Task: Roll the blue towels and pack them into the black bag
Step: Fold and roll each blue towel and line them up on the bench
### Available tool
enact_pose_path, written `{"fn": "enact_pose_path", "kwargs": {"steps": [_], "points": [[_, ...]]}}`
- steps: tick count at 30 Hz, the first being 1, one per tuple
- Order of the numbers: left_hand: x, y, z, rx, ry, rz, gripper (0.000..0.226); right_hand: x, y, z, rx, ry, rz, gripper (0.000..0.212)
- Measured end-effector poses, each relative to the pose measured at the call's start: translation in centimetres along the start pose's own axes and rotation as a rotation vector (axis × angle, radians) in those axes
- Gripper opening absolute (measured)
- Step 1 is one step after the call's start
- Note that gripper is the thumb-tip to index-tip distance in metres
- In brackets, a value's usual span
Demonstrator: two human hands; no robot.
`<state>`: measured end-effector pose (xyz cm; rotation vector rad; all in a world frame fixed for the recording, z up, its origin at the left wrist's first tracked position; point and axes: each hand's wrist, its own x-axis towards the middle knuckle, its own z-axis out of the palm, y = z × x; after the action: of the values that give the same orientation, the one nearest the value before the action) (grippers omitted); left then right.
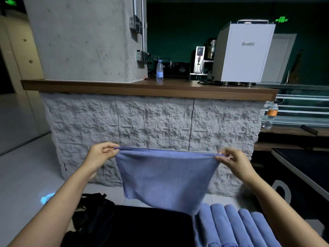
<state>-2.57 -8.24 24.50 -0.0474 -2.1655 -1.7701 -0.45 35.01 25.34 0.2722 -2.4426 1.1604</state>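
A blue towel (165, 177) hangs in the air, stretched flat between my hands. My left hand (101, 155) pinches its upper left corner and my right hand (235, 161) pinches its upper right corner. Below the towel lies a dark surface (146, 227). Several rolled blue towels (236, 227) lie side by side at the lower right of that surface. The black bag (92, 209) sits crumpled at the lower left, partly hidden by my left forearm.
A grey stone-faced counter (153, 122) with a wooden top stands just ahead. A water bottle (159, 70) and a white machine (243, 52) are on it. A dark table (302, 168) is at the right, light floor at the left.
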Motion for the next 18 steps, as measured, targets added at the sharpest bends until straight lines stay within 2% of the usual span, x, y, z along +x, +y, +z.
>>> {"fn": "enact_pose_path", "kwargs": {"steps": [3, 6, 8, 10, 12, 15, 18], "points": [[-0.9, 0.4, -1.2, -0.206, -0.11, -0.155, 0.016, -0.6, -0.1, -0.9, 0.451, -0.138, 0.14, 0.01], [-1.3, 0.4, -1.5, -0.442, -0.227, -0.383, 0.012, -0.6, 0.1, -1.3, 0.806, -0.262, 0.326, 0.02], [-1.1, 0.0, -0.7, -0.465, -0.195, -0.553, 0.011, -0.2, -0.3, -0.6, 0.768, -0.173, 0.437, 0.021], [-0.8, -0.3, 0.9, -0.422, -0.102, -0.619, 0.009, 0.1, -1.0, 0.7, 0.635, 0.013, 0.467, 0.02], [-0.9, -0.1, 3.4, -0.428, -0.032, -0.57, 0.01, 0.4, -2.1, 2.4, 0.602, 0.105, 0.465, 0.02], [-2.0, 1.3, 7.9, -0.406, -0.004, -0.442, 0.007, 0.4, -4.5, 5.4, 0.594, 0.055, 0.417, 0.022], [-3.6, 3.1, 11.9, -0.322, -0.045, -0.322, 0.003, 0.1, -7.4, 8.3, 0.541, -0.003, 0.338, 0.022]]}}
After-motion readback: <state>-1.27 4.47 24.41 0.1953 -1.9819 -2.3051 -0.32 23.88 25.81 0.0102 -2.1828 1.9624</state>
